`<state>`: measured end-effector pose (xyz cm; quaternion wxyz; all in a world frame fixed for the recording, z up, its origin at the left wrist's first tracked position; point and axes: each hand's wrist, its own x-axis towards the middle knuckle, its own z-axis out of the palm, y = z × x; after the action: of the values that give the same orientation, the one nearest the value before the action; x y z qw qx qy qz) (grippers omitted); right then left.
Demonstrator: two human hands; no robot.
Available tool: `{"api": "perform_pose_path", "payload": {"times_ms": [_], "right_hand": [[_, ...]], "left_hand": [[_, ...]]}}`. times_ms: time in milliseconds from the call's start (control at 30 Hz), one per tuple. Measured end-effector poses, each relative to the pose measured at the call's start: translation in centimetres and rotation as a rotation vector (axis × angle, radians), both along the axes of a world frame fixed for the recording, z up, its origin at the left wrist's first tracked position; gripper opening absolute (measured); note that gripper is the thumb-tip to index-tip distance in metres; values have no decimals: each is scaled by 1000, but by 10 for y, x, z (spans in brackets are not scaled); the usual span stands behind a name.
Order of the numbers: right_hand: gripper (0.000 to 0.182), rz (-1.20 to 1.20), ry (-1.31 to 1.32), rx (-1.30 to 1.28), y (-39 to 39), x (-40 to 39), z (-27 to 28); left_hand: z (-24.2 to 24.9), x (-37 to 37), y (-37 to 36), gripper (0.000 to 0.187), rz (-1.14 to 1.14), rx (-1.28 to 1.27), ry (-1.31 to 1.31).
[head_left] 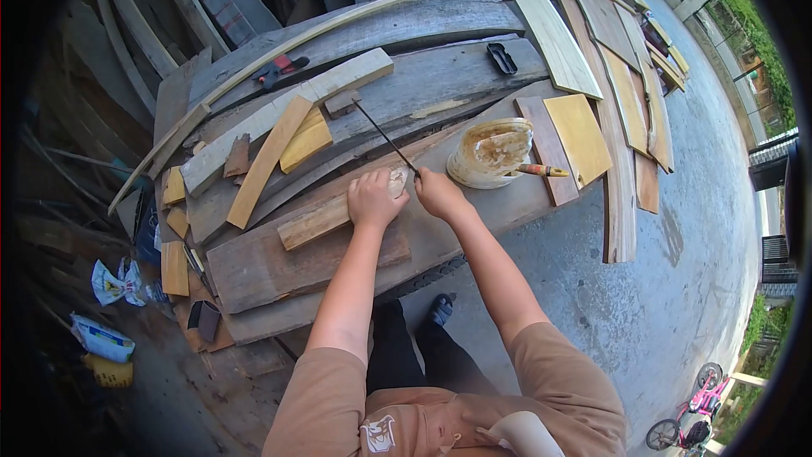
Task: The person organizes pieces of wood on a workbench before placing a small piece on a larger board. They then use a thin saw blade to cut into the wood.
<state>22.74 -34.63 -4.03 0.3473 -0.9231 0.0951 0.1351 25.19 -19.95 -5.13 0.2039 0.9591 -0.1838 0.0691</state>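
My left hand [376, 199] is closed over the far end of a short wooden block [315, 226], pressing it on a wider dark board [254, 269]. Just to its right, my right hand [441, 196] is wrapped around the near end of a long, thin, dark tool [387, 139], perhaps a file; its handle is hidden in the fist. The tool slants away to the upper left, its tip near a small wood offcut [342, 103]. The right fist sits close to the block's end. A stained white bucket [474, 173] stands right of that hand, a brush [541, 170] beside its rim.
Thick planks [440, 68] form the work surface. A red and black clamp [281, 71] and a small black tray [502, 58] lie toward the back. Loose wood strips [269, 161] are on the left, stacked boards [630, 110] on the right. Concrete floor [584, 305] lies below.
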Motion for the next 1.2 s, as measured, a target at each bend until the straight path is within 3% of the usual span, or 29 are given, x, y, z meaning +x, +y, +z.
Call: {"api": "perform_pose_path", "payload": {"times_ms": [200, 467, 767, 1200], "right_hand": [[25, -104, -27, 51, 3, -37, -7], [25, -160, -48, 34, 11, -22, -13], [23, -177, -90, 70, 11, -33, -31], [28, -145, 275, 8, -27, -171, 51]], "left_hand": [[4, 1, 4, 41, -220, 11, -20], [0, 2, -4, 40, -63, -4, 22], [-1, 1, -7, 36, -36, 8, -37], [-1, 1, -8, 42, -11, 19, 14]]}}
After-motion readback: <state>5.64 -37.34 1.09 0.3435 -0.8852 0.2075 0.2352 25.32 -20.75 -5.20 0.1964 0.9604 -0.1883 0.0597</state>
